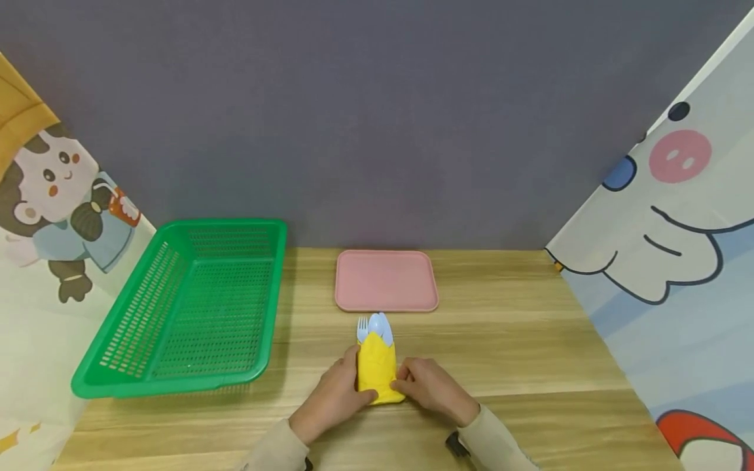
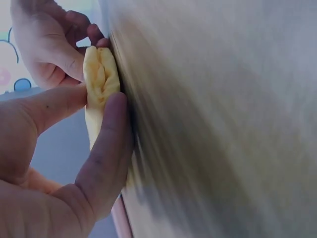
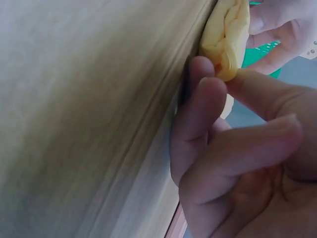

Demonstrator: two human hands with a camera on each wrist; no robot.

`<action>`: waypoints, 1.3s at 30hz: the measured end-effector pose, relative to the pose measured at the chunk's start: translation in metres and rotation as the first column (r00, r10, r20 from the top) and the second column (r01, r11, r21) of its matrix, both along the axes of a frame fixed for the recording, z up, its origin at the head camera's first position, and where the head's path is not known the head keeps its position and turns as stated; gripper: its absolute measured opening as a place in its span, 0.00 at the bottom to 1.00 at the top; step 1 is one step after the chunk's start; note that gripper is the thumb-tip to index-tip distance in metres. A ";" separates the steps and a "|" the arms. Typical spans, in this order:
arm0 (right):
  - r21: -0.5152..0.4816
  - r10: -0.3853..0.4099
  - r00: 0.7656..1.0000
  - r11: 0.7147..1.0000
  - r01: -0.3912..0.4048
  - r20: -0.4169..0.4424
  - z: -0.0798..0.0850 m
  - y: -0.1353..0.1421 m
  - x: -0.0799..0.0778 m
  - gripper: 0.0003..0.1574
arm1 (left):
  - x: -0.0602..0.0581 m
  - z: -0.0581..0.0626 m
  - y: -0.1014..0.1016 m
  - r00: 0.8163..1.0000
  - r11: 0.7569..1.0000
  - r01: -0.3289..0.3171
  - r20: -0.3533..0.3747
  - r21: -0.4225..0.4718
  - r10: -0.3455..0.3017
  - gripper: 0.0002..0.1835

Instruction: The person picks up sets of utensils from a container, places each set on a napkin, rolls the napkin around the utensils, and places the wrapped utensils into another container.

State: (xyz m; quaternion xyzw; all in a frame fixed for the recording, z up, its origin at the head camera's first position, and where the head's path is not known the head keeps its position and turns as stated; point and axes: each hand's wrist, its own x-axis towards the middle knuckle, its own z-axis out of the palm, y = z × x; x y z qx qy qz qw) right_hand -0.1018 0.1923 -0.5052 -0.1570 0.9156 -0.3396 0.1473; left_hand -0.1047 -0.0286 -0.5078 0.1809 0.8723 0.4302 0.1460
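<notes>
A folded yellow napkin [image 1: 377, 369] lies on the table as a pouch. From its top stick out a pale blue fork [image 1: 362, 328], spoon [image 1: 375, 323] and knife [image 1: 385, 328]; their lower parts are hidden inside. My left hand [image 1: 336, 392] grips the napkin's left side, its thumb on the lower edge. At the lower right corner my right hand [image 1: 432, 389] pinches the cloth between thumb and fingers. Both wrist views show the napkin's thick folded end, with the right hand's pinch on its corner [image 3: 228, 67] plain in the right wrist view.
Just beyond the cutlery lies a pink tray [image 1: 385, 281]. A green plastic basket [image 1: 271, 327] stands to the left on the wooden table [image 1: 518, 340]. A grey panel [image 1: 377, 131] closes off the back, and cartoon-printed sheets [image 1: 636, 248] flank both sides.
</notes>
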 end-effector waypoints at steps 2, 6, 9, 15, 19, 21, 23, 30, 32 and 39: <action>-0.002 -0.004 1.000 1.000 0.004 0.009 0.000 0.000 0.000 0.12 | -0.001 -0.001 0.000 1.000 0.998 -0.003 0.027 0.056 0.002 0.49; -0.014 -0.009 1.000 1.000 0.010 0.021 0.000 0.000 0.001 0.13 | -0.001 -0.003 0.000 0.985 0.979 -0.037 0.172 0.199 0.002 0.47; -0.033 -0.006 0.999 0.999 0.007 0.036 -0.002 0.000 0.002 0.13 | 0.001 -0.004 0.001 0.954 0.952 -0.102 0.299 0.289 0.012 0.41; -0.053 -0.024 0.996 0.998 0.029 0.083 -0.003 0.004 0.002 0.13 | 0.003 -0.007 0.006 0.905 0.894 -0.187 0.426 0.407 -0.004 0.20; -0.058 -0.033 0.995 0.998 0.038 0.095 -0.002 0.006 0.002 0.13 | 0.004 -0.011 0.013 0.871 0.845 -0.223 0.489 0.486 -0.051 0.18; -0.066 -0.028 0.995 0.997 0.035 0.095 -0.002 0.006 0.002 0.13 | 0.004 -0.012 0.016 0.859 0.832 -0.243 0.509 0.498 -0.054 0.19; -0.075 -0.024 0.995 0.997 0.032 0.099 -0.002 0.007 0.002 0.13 | 0.004 -0.013 0.018 0.855 0.831 -0.258 0.517 0.493 -0.041 0.19; -0.106 0.004 0.991 0.994 0.011 0.134 -0.003 0.011 0.003 0.11 | 0.005 -0.017 0.024 0.868 0.849 -0.260 0.497 0.459 -0.004 0.16; -0.121 0.025 0.990 0.993 -0.008 0.136 -0.004 0.011 0.004 0.11 | 0.006 -0.017 0.024 0.884 0.875 -0.238 0.466 0.422 0.016 0.15; -0.192 0.062 0.992 0.981 -0.041 0.106 -0.005 0.008 0.011 0.10 | 0.013 -0.016 0.019 0.918 0.920 -0.163 0.398 0.357 0.008 0.14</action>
